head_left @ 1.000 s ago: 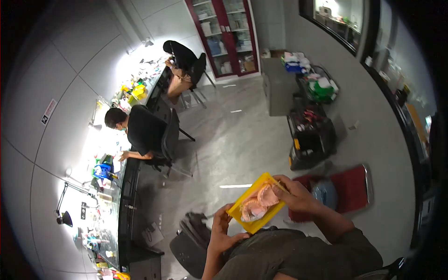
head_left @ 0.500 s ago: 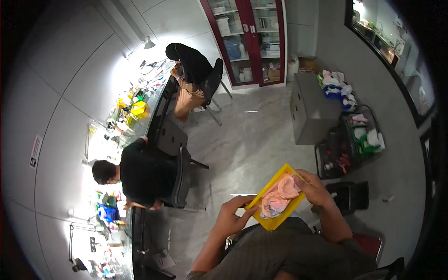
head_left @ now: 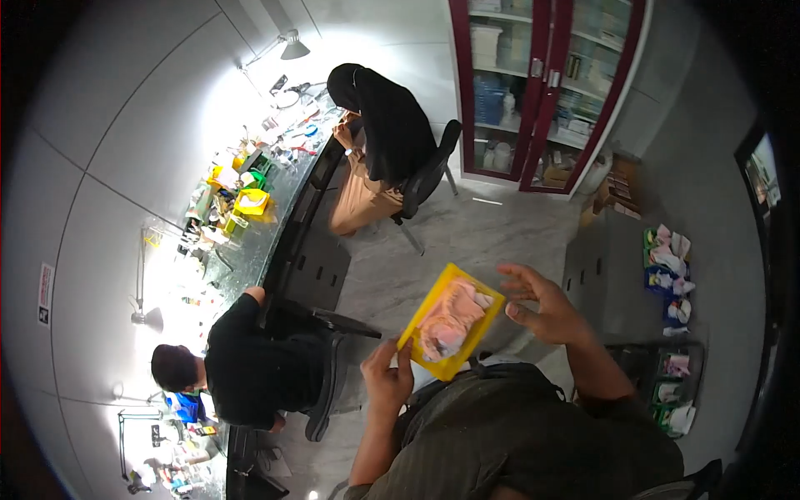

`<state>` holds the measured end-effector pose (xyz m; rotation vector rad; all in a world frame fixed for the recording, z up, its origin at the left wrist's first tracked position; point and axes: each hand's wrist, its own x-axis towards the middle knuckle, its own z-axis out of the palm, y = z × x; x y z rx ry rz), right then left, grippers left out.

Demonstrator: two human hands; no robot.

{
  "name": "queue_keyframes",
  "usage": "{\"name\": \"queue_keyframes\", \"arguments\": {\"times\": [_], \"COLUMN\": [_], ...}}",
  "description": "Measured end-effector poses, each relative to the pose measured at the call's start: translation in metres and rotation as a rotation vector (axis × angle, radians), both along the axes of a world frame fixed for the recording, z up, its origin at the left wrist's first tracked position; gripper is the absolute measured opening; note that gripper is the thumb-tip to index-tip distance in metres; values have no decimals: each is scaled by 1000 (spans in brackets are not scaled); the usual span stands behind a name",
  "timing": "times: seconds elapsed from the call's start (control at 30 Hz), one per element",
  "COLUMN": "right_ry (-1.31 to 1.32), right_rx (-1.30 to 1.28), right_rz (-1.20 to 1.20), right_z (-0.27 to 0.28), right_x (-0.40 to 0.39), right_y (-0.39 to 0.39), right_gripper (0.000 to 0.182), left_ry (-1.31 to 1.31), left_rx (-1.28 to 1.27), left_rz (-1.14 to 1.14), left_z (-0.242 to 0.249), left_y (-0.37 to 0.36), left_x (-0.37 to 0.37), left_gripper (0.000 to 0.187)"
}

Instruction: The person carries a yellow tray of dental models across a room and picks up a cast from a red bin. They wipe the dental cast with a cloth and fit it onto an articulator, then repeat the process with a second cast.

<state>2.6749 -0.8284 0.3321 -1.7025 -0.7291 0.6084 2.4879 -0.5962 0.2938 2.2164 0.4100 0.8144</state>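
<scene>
A yellow rectangular tray (head_left: 492, 310) is tilted in front of my body. Pink and whitish moulded pieces (head_left: 451, 321) lie inside it, overlapping one another. My left hand (head_left: 387, 377) grips the tray's lower left corner, thumb and fingers closed on the rim. To the right of the tray, my right hand (head_left: 546, 308) is apart from it, fingers spread and holding nothing.
Two people sit on the left at a long workbench (head_left: 287, 208) with lamps, tools and small bins. Their chairs (head_left: 431, 175) stand behind them. A red-framed glass cabinet (head_left: 537, 92) is at the back; bins of pink pieces (head_left: 667, 262) sit on the right.
My right hand has let go of the tray and opened beside it. The tray has shifted left and up in my left hand. The view has turned and moved nearer the bench and cabinet.
</scene>
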Motion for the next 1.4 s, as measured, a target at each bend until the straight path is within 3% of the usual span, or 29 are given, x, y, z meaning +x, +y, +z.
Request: {"name": "queue_keyframes", "arguments": {"times": [0.07, 0.13, 0.23, 0.33, 0.43, 0.47, 0.53, 0.57, 0.67, 0.77, 0.83, 0.9, 0.97, 1.1, 1.13, 1.2, 1.27, 1.3, 1.33, 1.37, 1.4], "right_ry": [-32, 7, 51, 298, 333, 336, 159, 165, 401, 657, 589, 626, 1024, 1195, 1207, 1201, 1175, 1173, 1056, 889, 848], "right_rx": [-16, -10, 2, 30, 7, 9, -238, -239, -434, -566, -968, -1094, -1094, -951, -942, -742, -581, -474, -547, -554, -504], "right_rz": [35, 35, 13, -11, -70, -72, -174, -178, -352, -390, -396, -506, -679, -899, -904, -996, -1047, -1035, -939, -906, -1001], "right_z": [4, 0, -18, -48, -78, -94, -134, -153, -245, -365, -398, -419, -431, -398, -409, -426, -435, -463, -432, -408, -412], "right_x": [45, 83, 125, 165, 205, 216, 240, 252, 256, 220, 178, 120, 73, 22, 15, -6, -7, -14, -3, 1, -9], "right_y": [32, 64, 113, 158, 202, 212, 227, 231, 210, 141, 103, 62, 41, 53, 55, 60, 75, 72, 87, 99, 101], "right_gripper": [80, 83, 80, 77, 67, 67, 57, 57, 44, 40, 51, 40, 43, 40, 40, 37, 38, 36, 32, 33, 37], "left_ry": [-47, 75, -19, -22, -30, -26, -55, 55, 158, 235, 269, 318, 318, 434, 436, 180, 361, 344, 330, 491, 516], "left_rx": [-63, -114, -299, -239, -144, -111, 11, 13, 154, 133, 41, 9, -147, -375, -365, -308, -87, -145, -202, -210, -153], "left_rz": [119, 176, 265, 359, 499, 587, 688, 744, 873, 1064, 1139, 1158, 1211, 1158, 1148, 1241, 1175, 1093, 999, 882, 759], "left_z": [-8, -11, -26, -78, -124, -142, -161, -175, -209, -229, -230, -231, -225, -217, -225, -248, -286, -292, -301, -319, -341], "left_y": [38, 76, 138, 233, 335, 370, 429, 464, 544, 603, 628, 648, 658, 664, 661, 644, 618, 584, 548, 523, 497], "left_x": [35, 67, 122, 175, 230, 242, 272, 284, 307, 326, 337, 342, 350, 355, 355, 352, 341, 336, 330, 319, 306], "left_gripper": [12, 17, 20, 23, 21, 17, 14, 14, 12, 14, 19, 22, 24, 27, 27, 29, 34, 34, 34, 28, 25]}}
